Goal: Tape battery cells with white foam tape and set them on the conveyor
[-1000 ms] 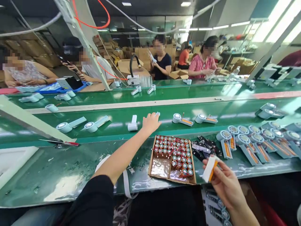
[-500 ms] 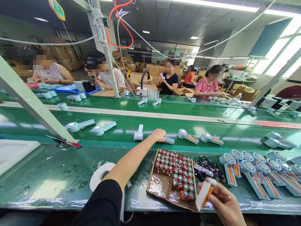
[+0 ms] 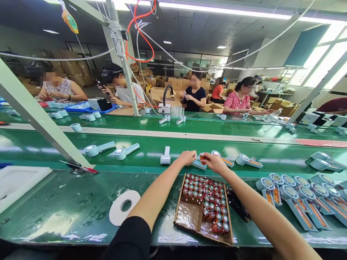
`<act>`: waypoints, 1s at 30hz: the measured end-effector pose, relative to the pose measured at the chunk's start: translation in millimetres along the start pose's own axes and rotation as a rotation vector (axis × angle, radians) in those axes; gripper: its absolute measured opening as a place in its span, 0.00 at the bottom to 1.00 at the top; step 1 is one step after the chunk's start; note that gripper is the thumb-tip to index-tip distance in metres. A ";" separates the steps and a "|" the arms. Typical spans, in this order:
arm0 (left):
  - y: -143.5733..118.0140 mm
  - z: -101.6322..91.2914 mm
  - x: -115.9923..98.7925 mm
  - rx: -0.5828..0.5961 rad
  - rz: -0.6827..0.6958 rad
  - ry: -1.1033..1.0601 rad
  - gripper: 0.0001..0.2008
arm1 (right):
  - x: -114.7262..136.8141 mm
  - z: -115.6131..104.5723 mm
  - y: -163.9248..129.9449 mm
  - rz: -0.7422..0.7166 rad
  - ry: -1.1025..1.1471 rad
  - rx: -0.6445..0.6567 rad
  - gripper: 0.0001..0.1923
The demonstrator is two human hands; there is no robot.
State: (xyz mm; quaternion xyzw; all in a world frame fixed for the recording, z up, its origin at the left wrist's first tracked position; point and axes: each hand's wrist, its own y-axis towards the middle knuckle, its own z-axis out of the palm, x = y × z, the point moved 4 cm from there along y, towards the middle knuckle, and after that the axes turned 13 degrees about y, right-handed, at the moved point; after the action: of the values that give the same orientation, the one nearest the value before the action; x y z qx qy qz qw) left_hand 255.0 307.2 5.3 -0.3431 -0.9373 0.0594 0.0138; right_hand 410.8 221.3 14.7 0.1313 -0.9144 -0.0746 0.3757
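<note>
Right hand (image 3: 215,162): fingers bent in a pinch
Left hand (image 3: 188,157): curled, just beside the right
Left forearm (image 3: 159,195): bare below a black sleeve (image 3: 132,234), angled across the table's (image 3: 81,206) near edge
Right forearm (image 3: 267,209): bare, slanting inward over that edge

Nearer the wearer than the left hand (image 3: 187,157) and right hand (image 3: 214,163), the green bench (image 3: 78,202) bears a cardboard tray (image 3: 189,213), with a white roll (image 3: 116,212) to their left and pale-blue round-headed units (image 3: 289,192) to their right.
</note>
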 end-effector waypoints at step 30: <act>-367.7 87.9 117.4 -0.241 -0.223 -0.193 0.29 | 3.0 -34.1 -362.3 0.830 0.409 -0.688 0.15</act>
State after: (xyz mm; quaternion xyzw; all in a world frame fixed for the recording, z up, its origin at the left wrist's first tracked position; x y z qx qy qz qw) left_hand -76.5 95.4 -39.2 -0.2290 -0.9668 -0.0228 -0.1107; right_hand 499.6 -126.7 -44.4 -0.3567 -0.7211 -0.1872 0.5637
